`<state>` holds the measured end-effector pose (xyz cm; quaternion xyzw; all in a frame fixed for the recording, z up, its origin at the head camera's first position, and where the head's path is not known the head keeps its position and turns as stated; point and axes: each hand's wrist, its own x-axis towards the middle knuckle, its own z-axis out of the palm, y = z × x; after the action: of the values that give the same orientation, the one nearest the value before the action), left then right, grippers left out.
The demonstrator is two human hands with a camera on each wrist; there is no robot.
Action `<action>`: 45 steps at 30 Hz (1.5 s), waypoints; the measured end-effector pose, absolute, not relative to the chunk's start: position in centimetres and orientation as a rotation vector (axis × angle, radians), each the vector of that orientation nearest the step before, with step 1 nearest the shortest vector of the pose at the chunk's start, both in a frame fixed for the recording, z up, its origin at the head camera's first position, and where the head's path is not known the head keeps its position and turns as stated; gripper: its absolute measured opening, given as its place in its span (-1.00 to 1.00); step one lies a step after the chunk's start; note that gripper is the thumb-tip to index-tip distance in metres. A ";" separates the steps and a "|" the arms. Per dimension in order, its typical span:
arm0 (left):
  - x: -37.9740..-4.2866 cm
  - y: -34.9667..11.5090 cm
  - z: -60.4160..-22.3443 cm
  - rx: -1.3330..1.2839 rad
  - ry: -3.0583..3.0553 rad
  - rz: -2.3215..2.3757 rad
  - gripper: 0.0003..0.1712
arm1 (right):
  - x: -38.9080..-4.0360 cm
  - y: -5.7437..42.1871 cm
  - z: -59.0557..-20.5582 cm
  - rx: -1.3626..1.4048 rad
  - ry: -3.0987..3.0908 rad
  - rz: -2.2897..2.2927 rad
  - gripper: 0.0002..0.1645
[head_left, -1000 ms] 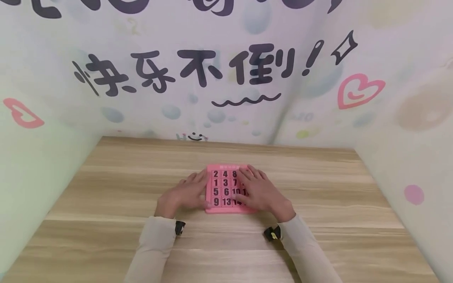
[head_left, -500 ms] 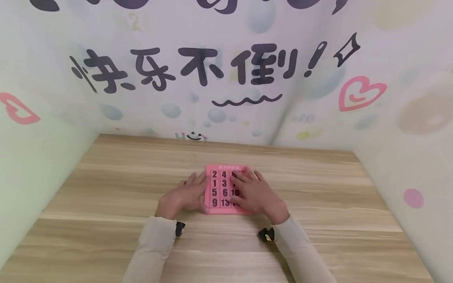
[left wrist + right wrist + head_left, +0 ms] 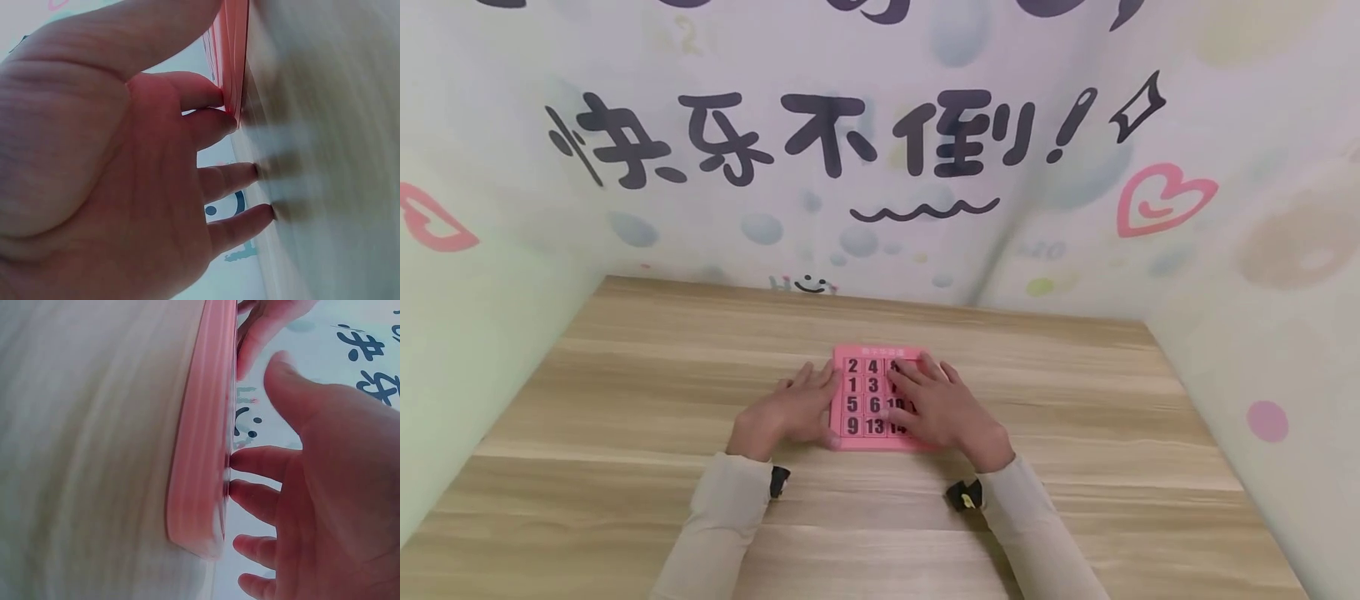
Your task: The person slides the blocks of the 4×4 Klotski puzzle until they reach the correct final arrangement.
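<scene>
Where the puzzle lies: flat on the worktop, between left hand and right hand, its long axis apparently running near to far.
Left hand: loosely spread at the puzzle's left edge, gripping nothing.
Right hand: over the right side, closer to the tiles, fingers extended and touching, nothing grasped.

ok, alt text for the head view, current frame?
Pink number puzzle on a wood-grain table, left hand touching its left edge, right hand covering much of its right side. Behind, a white wall with large black lettering.
</scene>
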<state>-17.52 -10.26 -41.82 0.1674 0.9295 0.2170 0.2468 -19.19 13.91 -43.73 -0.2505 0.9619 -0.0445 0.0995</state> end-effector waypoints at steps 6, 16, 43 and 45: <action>-17.5 -10.0 -41.8 0.455 2.534 0.596 0.20 | -19.3 14.3 -43.7 -0.695 2.829 -0.180 -0.06; -17.5 -10.1 -41.8 0.438 2.547 0.555 0.20 | -19.4 14.4 -43.4 -0.688 2.819 -0.185 -0.09; -17.5 -10.0 -41.8 0.436 2.543 0.550 0.20 | -19.8 15.5 -43.3 -0.689 2.751 -0.343 -0.18; -17.6 -10.0 -41.8 0.441 2.543 0.553 0.19 | -19.9 15.6 -43.3 -0.703 2.752 -0.352 -0.18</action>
<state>-17.55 -9.96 -41.78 0.1618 0.9333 0.2028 0.2484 -19.87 15.65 -43.26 -0.2432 0.9522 -0.1218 0.1391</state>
